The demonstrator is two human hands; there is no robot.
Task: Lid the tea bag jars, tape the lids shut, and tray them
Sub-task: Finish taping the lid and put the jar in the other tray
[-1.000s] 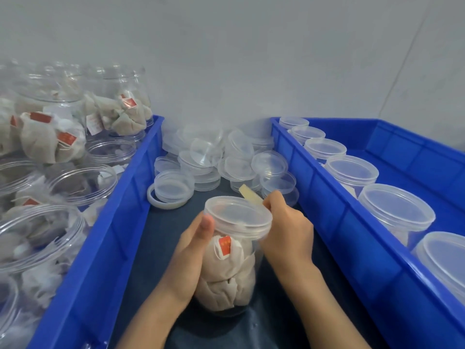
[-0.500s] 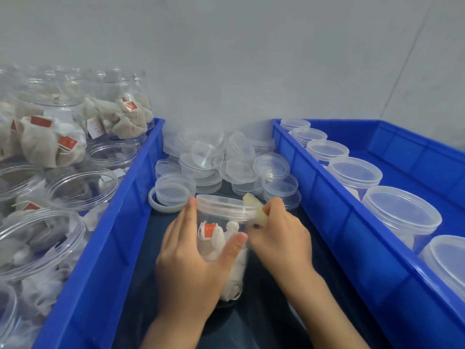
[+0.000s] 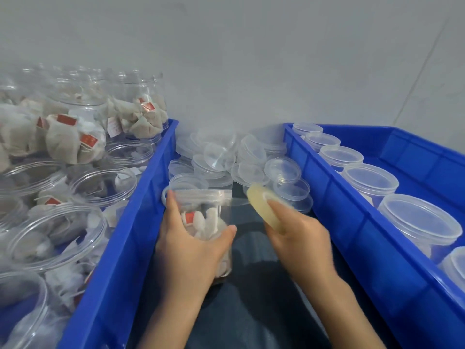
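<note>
We are gripping the lidded tea bag jar [image 3: 201, 222] with our left hand [image 3: 191, 250], fingers [image 3: 172, 205] curled round its far side and thumb on the near side. Our right hand [image 3: 297, 235] is pinching a roll of tape [image 3: 266, 210] just right of the jar, and a clear strip [image 3: 236, 201] is stretching from roll to lid [image 3: 202, 193]. Beyond the jar, loose lids [image 3: 234, 159] are lying heaped. Left of it, a blue bin [image 3: 120, 243] is holding open jars; right of it, a blue tray [image 3: 352, 235] is holding lidded ones [image 3: 420, 220].
</note>
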